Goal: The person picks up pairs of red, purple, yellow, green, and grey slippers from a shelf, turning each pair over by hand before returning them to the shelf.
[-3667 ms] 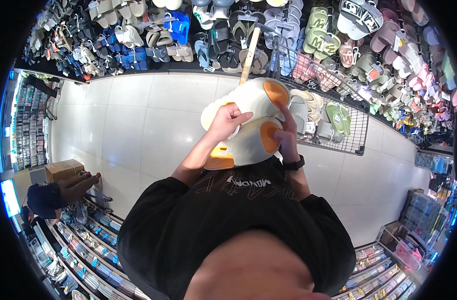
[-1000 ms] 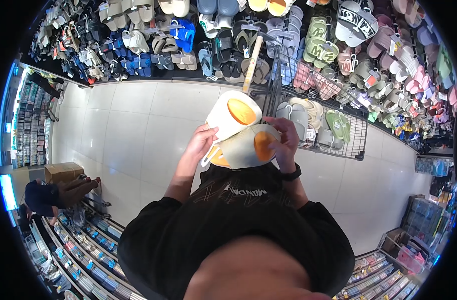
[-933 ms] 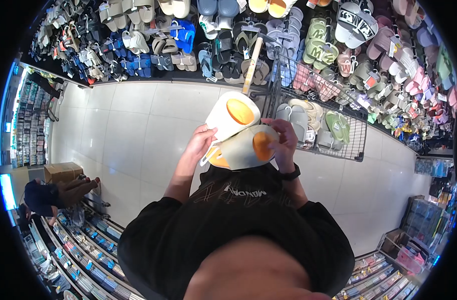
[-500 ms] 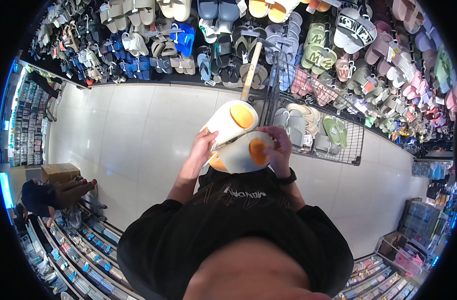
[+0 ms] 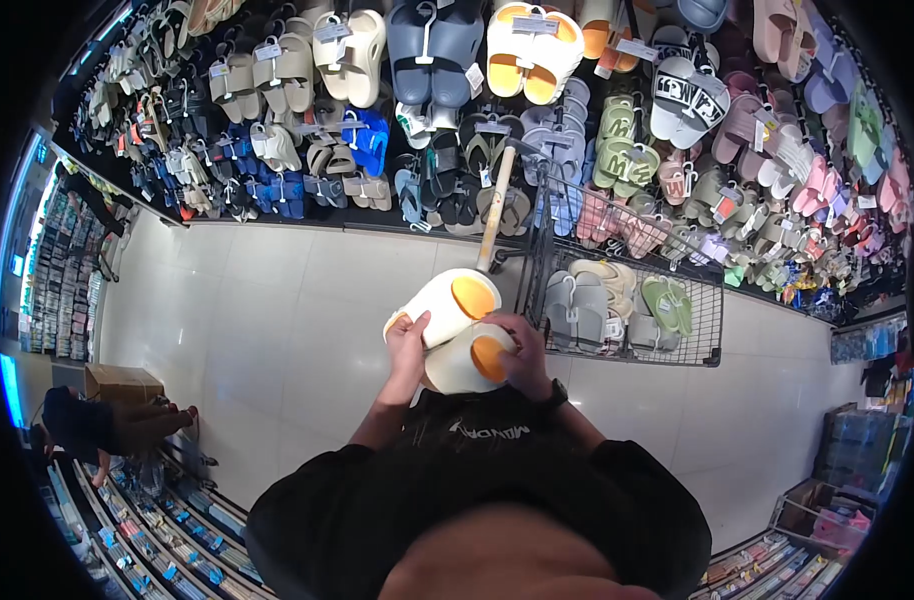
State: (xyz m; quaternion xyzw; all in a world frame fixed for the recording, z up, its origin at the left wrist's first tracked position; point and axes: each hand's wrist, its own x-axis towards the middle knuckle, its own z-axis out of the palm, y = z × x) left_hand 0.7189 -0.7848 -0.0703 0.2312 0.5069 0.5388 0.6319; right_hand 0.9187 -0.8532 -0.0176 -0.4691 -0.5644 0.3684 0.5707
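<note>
You hold a pair of cream foam slippers with orange insides (image 5: 455,330) in front of your chest, above the pale tiled floor (image 5: 277,300). Your left hand (image 5: 409,345) is shut around the near end of the upper slipper. Your right hand (image 5: 525,352) is wrapped on the lower slipper, which touches the upper one. Just beside your right hand stands a black wire basket (image 5: 712,320) with grey, cream and green slippers in it. The wall of hanging sandals (image 5: 377,120) is past the floor, well apart from you
</note>
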